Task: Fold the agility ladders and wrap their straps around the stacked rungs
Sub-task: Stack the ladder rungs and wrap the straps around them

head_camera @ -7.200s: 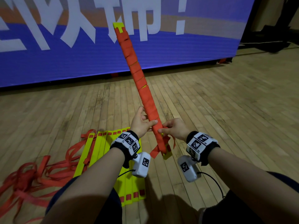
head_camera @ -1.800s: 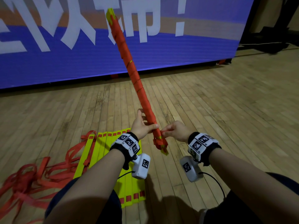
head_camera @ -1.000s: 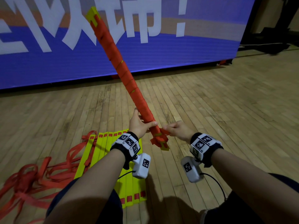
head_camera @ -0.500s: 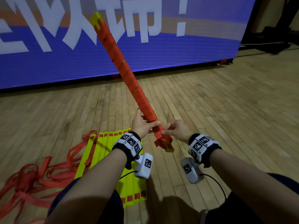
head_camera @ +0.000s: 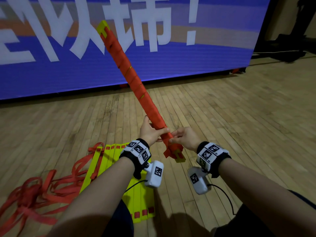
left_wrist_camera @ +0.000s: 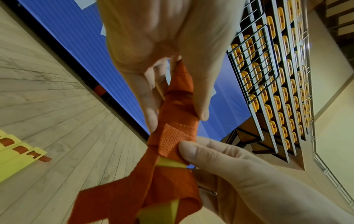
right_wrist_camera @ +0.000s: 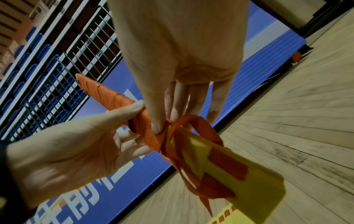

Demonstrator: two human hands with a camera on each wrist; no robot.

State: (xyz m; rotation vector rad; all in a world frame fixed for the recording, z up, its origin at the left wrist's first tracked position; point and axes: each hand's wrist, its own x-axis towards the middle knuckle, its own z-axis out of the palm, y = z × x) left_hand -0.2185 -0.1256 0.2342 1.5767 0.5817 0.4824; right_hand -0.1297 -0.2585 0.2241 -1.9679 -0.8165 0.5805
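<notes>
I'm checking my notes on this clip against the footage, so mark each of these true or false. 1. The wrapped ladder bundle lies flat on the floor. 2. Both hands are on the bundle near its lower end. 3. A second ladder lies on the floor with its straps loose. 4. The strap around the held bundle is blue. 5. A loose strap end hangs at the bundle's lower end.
1. False: the wrapped ladder bundle is held up in the air, tilted.
2. True: the left hand grips it and the right hand pinches the strap just below.
3. True: the second ladder lies flat, its loose straps spread beside it.
4. False: it is orange-red.
5. True: the strap end dangles there.
</notes>
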